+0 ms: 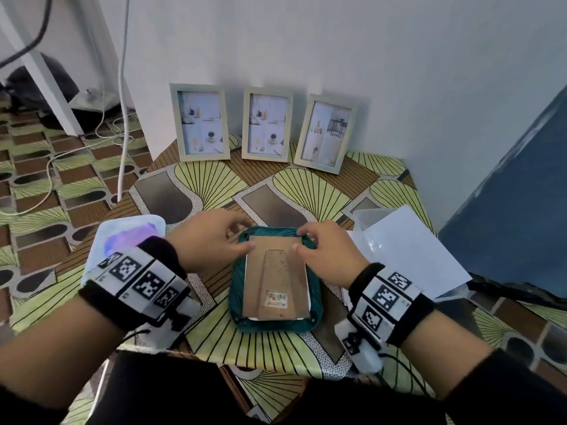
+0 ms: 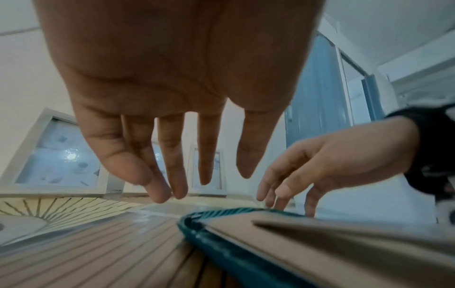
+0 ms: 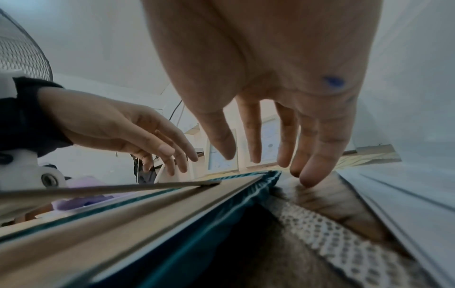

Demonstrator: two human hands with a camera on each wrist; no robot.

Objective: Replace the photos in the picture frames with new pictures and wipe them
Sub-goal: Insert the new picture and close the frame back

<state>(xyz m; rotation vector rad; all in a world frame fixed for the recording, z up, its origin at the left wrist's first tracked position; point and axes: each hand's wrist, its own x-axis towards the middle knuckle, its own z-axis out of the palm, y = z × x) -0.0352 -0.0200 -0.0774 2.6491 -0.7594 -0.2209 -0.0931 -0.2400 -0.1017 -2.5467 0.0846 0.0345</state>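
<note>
A picture frame [image 1: 276, 280] lies face down on a teal cloth [image 1: 237, 289] in the middle of the small table, its brown cardboard back, stand and barcode sticker facing up. My left hand [image 1: 241, 237] is at the frame's far left corner and my right hand [image 1: 302, 240] at its far right corner. In the left wrist view my left hand [image 2: 197, 183] hangs with straight fingers above the cloth [image 2: 221, 247], holding nothing. My right hand [image 3: 270, 161] also has loose, straight fingers over the frame's far edge [image 3: 123, 218]. Three framed photos [image 1: 199, 122] [image 1: 267, 124] [image 1: 326, 133] stand against the wall.
White sheets and a clear sleeve [image 1: 408, 250] lie at the table's right. A white pack with a purple patch [image 1: 129, 231] sits at the left edge. A blue panel [image 1: 515, 194] stands close on the right. Cables [image 1: 122, 118] run across the floor at left.
</note>
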